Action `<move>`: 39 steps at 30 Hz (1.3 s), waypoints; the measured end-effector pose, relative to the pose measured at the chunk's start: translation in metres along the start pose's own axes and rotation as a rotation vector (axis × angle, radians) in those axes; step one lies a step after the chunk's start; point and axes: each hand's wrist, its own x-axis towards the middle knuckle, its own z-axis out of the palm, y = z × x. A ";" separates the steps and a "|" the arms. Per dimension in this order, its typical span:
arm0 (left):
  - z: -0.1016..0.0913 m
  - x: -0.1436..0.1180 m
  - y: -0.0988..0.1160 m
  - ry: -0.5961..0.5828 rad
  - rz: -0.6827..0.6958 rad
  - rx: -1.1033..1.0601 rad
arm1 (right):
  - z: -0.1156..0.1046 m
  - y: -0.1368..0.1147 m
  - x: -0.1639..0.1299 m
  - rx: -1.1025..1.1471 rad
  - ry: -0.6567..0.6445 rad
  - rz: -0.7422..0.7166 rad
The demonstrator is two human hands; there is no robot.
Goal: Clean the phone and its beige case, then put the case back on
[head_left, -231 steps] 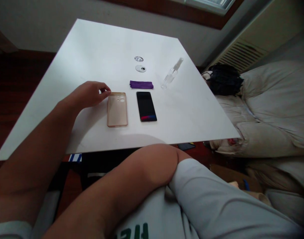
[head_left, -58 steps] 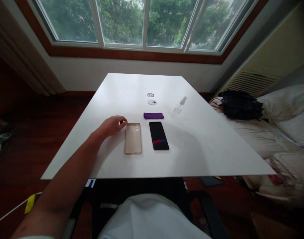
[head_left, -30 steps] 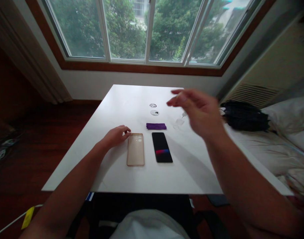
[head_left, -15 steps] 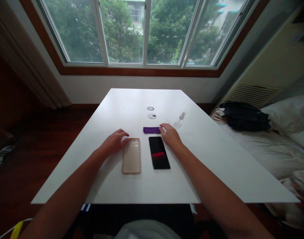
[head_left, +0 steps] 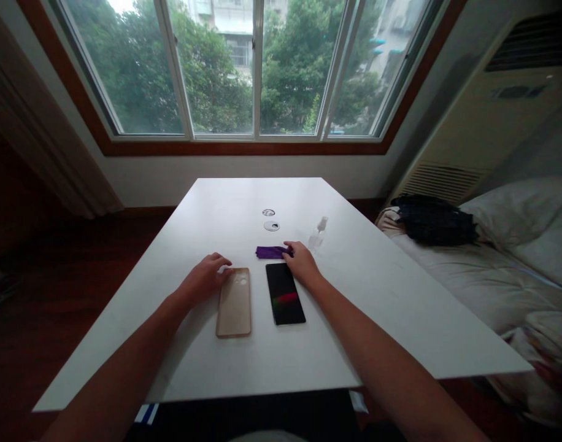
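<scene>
A tan see-through phone case (head_left: 234,307) lies flat on the white table, its camera cutouts at the far end. My left hand (head_left: 206,276) rests at the case's upper left corner, fingers loosely stretched and apart, fingertips by its top edge. To the right lies a phone (head_left: 285,294), its dark screen facing up with a red reflection. Beyond the phone is a folded purple cloth (head_left: 269,252). My right hand (head_left: 302,261) pinches the cloth's right end between thumb and fingers; that end looks creased.
A clear spray bottle (head_left: 318,234) stands just beyond my right hand. Two round flat pieces (head_left: 272,226) lie farther back on the white table (head_left: 377,319). A bed (head_left: 437,276) with a dark bundle (head_left: 435,220) is at the right. The window (head_left: 257,73) is ahead.
The camera view has tilted up and shifted slightly right. The cloth's right end has become creased in my right hand. My left hand stays at the case's corner.
</scene>
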 end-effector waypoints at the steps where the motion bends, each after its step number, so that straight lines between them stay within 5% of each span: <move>1: 0.001 0.000 -0.001 0.004 -0.002 0.000 | 0.000 -0.001 0.000 0.013 0.008 -0.001; 6: 0.000 0.002 -0.005 -0.003 -0.013 -0.008 | -0.017 -0.016 -0.002 0.046 0.170 -0.047; 11: -0.006 -0.001 0.001 0.019 -0.019 -0.024 | -0.046 -0.024 -0.005 0.087 0.785 -0.051; 13: -0.007 -0.001 0.003 0.032 -0.010 -0.028 | -0.050 -0.014 -0.003 0.109 0.895 0.008; 19: -0.012 -0.001 0.014 0.087 0.037 -0.045 | -0.044 0.011 0.008 0.244 0.584 0.182; 23: -0.017 -0.002 0.026 0.155 0.074 -0.071 | -0.048 -0.024 -0.004 0.151 0.536 -0.042; 30: -0.023 -0.005 0.047 0.310 0.257 -0.143 | -0.041 -0.108 -0.049 0.022 0.015 -0.437; 39: -0.028 -0.007 0.054 0.277 0.427 -0.229 | -0.033 -0.117 -0.059 -0.128 -0.117 -0.555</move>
